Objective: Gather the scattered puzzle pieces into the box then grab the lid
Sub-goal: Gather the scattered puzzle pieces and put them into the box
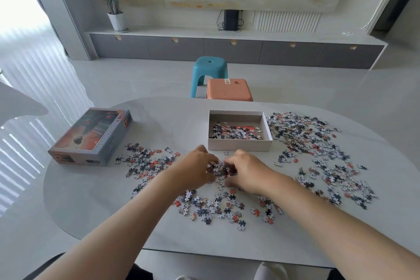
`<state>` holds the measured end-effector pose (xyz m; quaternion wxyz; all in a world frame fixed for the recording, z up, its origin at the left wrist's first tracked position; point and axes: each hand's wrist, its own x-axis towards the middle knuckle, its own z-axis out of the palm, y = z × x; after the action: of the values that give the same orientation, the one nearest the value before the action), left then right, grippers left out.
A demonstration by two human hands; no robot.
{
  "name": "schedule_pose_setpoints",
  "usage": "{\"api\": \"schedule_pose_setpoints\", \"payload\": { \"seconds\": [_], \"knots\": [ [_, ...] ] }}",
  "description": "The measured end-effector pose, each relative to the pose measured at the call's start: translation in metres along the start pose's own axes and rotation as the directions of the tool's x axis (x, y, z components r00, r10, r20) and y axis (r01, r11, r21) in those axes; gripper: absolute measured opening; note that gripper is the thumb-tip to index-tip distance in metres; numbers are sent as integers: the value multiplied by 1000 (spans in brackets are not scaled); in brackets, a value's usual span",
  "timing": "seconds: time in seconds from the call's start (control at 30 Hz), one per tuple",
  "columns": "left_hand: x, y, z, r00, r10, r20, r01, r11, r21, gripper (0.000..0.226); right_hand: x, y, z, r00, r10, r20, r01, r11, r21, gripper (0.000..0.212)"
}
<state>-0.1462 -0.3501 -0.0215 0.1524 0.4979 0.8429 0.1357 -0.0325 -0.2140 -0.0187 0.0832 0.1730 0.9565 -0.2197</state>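
An open white box [240, 144] stands on the table's far middle, with a layer of puzzle pieces [234, 132] inside. The printed lid [91, 136] lies picture-up at the far left. Loose puzzle pieces cover the table: a patch to the left [147, 162], a wide spread to the right [318, 154] and a band near me [227, 208]. My left hand [195, 167] and my right hand [246, 171] are cupped toward each other just in front of the box, pressing a small heap of pieces [220, 169] between them.
The pale oval table [95, 200] has its near edge close to my body. Beyond its far edge stand a teal stool [209, 73] and an orange stool [229, 92]. A low cabinet and a potted plant line the back wall.
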Motion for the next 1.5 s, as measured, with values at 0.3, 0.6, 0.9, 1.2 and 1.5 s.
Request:
{"api": "schedule_pose_setpoints", "payload": {
  "seconds": [0.3, 0.6, 0.9, 1.2, 1.5],
  "knots": [
    [8, 14, 4, 994, -27, -105, 27, 1000, -3, 23, 8, -3, 6, 989, 1, -149, 16, 993, 114, 21],
    [28, 19, -16, 980, -96, -172, 56, 972, -226, 13, 12, 4, -29, 981, 64, -185, -9, 959, 285, 9],
    [77, 25, -35, 897, -84, -435, -68, 944, -323, 15, 43, 24, -56, 860, -20, -510, 141, 970, 200, 15],
    [82, 13, -26, 932, 65, -356, -132, 977, -168, 30, 44, 37, -52, 923, -103, -371, 139, 988, 73, 31],
    [27, -4, -18, 894, 104, -436, -102, 994, 27, 6, 25, 10, -31, 980, -175, -96, 174, 985, -21, 38]
  ]
}}
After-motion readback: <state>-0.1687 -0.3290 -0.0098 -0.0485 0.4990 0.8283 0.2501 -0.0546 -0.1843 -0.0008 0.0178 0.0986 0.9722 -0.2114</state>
